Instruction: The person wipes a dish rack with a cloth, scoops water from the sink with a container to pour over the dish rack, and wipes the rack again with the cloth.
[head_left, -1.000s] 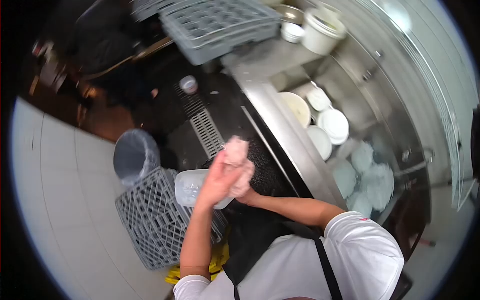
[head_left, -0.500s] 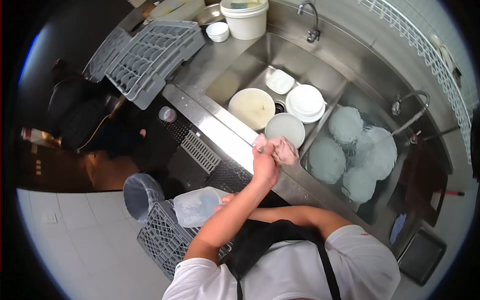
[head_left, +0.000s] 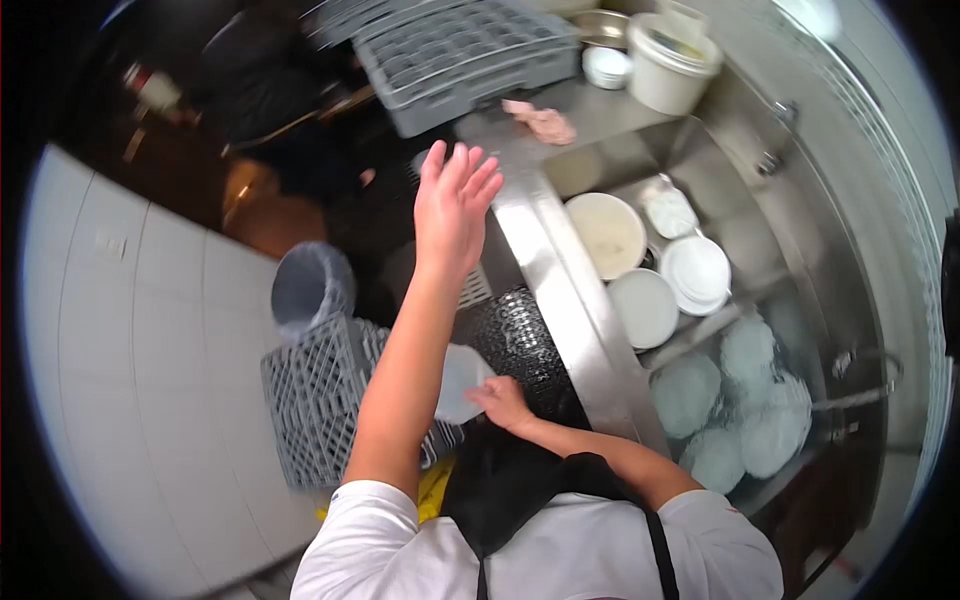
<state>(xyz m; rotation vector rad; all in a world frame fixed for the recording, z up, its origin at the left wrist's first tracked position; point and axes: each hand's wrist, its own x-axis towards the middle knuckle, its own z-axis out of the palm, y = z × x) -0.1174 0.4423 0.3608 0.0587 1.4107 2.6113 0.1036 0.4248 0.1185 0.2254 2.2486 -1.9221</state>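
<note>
My left hand [head_left: 455,215] is stretched out over the floor side of the counter, its fingers apart and nothing in them. A pink cloth [head_left: 545,122] lies crumpled on the steel counter beyond it, beside a grey dish rack [head_left: 465,65]. Low in front of my apron, my right hand [head_left: 505,402] grips the edge of a translucent plastic container [head_left: 460,382]. Part of that container is hidden behind my left forearm.
One sink basin [head_left: 690,150] holds several white bowls and containers [head_left: 640,308]. Plates [head_left: 772,430] lie under water in the other basin. A grey crate [head_left: 315,400] and lined bin [head_left: 312,285] stand at left. A person in dark clothes [head_left: 265,80] is farther off.
The pink cloth has left my left hand and now lies on the counter by the rack. That hand has moved up and opened. My right hand still holds the container. The view has turned.
</note>
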